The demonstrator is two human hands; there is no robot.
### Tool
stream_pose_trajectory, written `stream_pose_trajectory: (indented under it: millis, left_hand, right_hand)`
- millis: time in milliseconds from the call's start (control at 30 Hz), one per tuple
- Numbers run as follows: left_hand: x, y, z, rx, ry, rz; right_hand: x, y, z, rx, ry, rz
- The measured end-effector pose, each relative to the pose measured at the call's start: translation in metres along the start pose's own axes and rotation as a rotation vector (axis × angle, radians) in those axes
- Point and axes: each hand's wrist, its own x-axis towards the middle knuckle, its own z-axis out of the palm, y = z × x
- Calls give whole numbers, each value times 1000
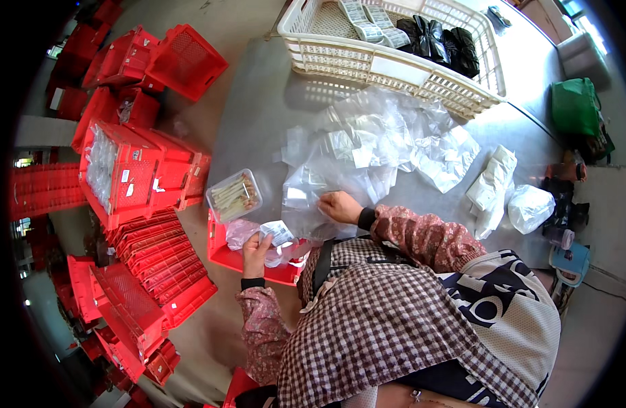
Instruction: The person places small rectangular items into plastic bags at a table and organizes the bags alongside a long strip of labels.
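Note:
My left hand (255, 257) pinches a strip of white printed labels (277, 233) above the near left table edge. My right hand (341, 206) has its fingers drawn together on a clear plastic bag (313, 214) lying flat on the metal table. A small white label (296, 194) shows on that bag. Beyond it spreads a loose heap of clear bags (374, 132), some with white labels. To the left, a clear plastic tub (235, 196) with pale stick-shaped pieces, apparently food, sits at the table's edge.
A white plastic crate (394, 69) with label rolls and black bundles stands at the back of the metal table (257, 107). White plastic bags (530, 208) lie at right. Below the left edge is a red crate (223, 250); stacked red crates (139, 168) fill the left.

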Motion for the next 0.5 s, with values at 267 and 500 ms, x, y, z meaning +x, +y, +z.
stream_pose_trajectory:
  millis: [267,500]
  left_hand:
    - [30,10,36,198,-184,2]
    - [32,10,47,203,-189,55]
  right_hand:
    - [13,14,-90,585,114,232]
    - [-16,-77,-138,135,616,-300]
